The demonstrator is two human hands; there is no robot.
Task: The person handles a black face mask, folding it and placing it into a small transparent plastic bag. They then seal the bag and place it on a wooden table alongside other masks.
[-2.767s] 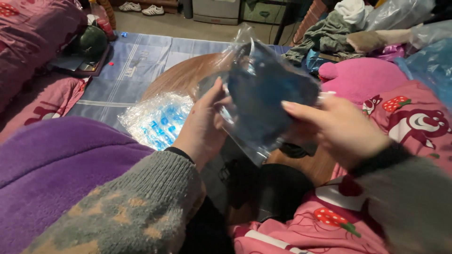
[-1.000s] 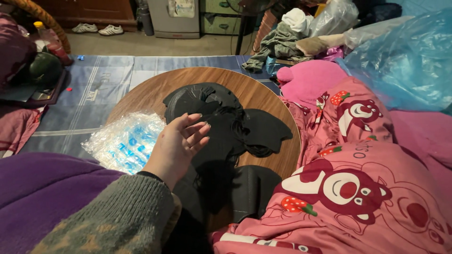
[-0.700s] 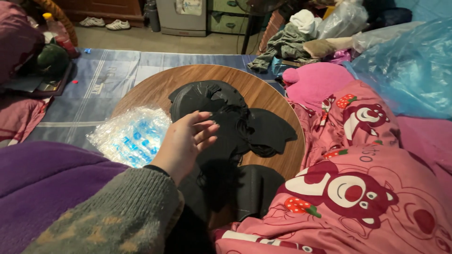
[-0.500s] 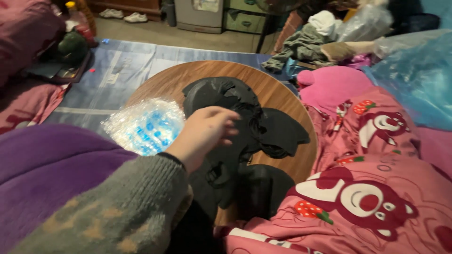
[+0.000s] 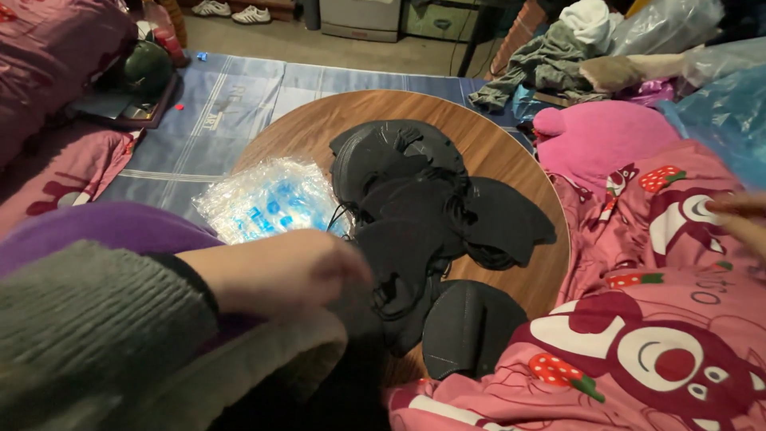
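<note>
The left hand (image 5: 279, 271), blurred, curls its fingers at the near edge of a heap of black face masks (image 5: 427, 223); whether they grip one I cannot tell. The soft, rounded masks lie on a round wooden table (image 5: 511, 160), beside a crinkled clear plastic bag (image 5: 267, 199). The right hand's fingertips (image 5: 738, 211) show over a pink patterned blanket (image 5: 662, 335), seemingly empty.
</note>
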